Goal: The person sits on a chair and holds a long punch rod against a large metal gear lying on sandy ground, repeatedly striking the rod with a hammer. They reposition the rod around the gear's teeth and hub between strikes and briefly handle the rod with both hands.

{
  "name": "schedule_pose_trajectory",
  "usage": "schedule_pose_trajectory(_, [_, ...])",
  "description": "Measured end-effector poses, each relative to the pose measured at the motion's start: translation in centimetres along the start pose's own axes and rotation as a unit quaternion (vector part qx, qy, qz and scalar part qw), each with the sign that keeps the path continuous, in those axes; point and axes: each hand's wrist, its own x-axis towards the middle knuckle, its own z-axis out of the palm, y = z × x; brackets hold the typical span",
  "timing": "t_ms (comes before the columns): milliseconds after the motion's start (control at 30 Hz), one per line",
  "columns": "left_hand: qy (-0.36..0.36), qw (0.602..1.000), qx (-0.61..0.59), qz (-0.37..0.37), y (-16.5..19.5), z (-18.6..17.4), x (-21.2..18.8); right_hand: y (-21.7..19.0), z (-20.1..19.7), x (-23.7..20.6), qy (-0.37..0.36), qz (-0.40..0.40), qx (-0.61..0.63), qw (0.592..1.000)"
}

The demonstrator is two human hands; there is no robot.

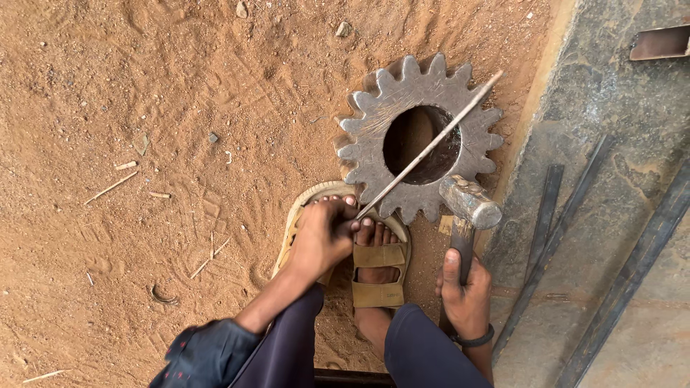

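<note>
A big grey steel gear (374, 118) with a round centre hole lies flat on the sandy ground. A thin metal rod (431, 144) rests slantwise across it, from the gear's upper right rim down to my left hand (320, 237), which grips its lower end. My right hand (466, 291) holds the wooden handle of a hammer (471, 202), whose steel head hovers over the gear's lower right teeth. My foot in a tan sandal (379, 276) sits just below the gear, between the two hands.
Reddish sand (144, 144) with small sticks and stones covers the left. A concrete slab (611, 144) runs along the right, with long flat metal strips (553, 230) and a dark bar (632, 266) on it. A metal channel piece (660, 43) sits top right.
</note>
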Motion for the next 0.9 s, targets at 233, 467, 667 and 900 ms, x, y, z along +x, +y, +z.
schedule_pose_trajectory(233, [0.028, 0.999, 0.028, -0.023, 0.3, 0.5, 1.0, -0.3, 0.0, 0.0, 0.002, -0.011, -0.008, 1.0])
schedule_pose_trajectory(467, [0.047, 0.998, 0.023, 0.035, 0.5, -0.9, 0.4, 0.0, 0.0, -0.1, -0.003, -0.006, -0.007, 1.0])
schedule_pose_trajectory(667, [0.029, 0.999, 0.017, -0.029, 1.1, -1.6, 1.0, 0.5, -0.2, -0.2, -0.007, -0.006, 0.007, 1.0])
schedule_pose_trajectory(900, [0.052, 0.998, 0.028, 0.013, 0.7, -1.3, 1.1, -1.4, -1.0, 0.3, -0.036, 0.016, 0.012, 0.999])
